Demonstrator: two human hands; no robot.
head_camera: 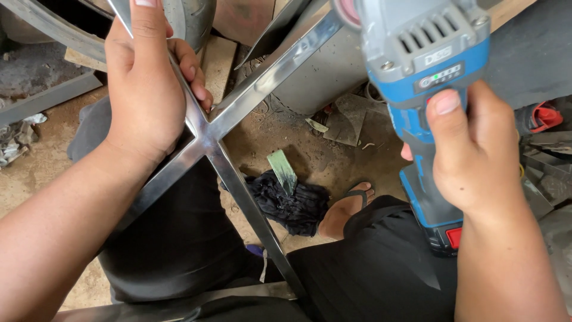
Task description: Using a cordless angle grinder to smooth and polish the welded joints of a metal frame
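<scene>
My left hand (149, 83) grips a shiny metal cross-shaped frame (238, 101) just left of the point where its flat bars meet, thumb lying up along one bar. My right hand (473, 149) is wrapped around the body of a blue and grey cordless angle grinder (423, 65), held upright at the top right. The grinder's head sits beside the upper right bar of the frame; whether the disc touches the metal is hidden. A dark battery pack with a red tab (444, 229) shows under my wrist.
I sit with knees in black trousers (369, 268) under the frame. A foot in a sandal (348, 209) rests on the dirt floor beside a black cloth (286, 203) and a green scrap (282, 170). Metal offcuts and a red tool (545, 116) lie at right.
</scene>
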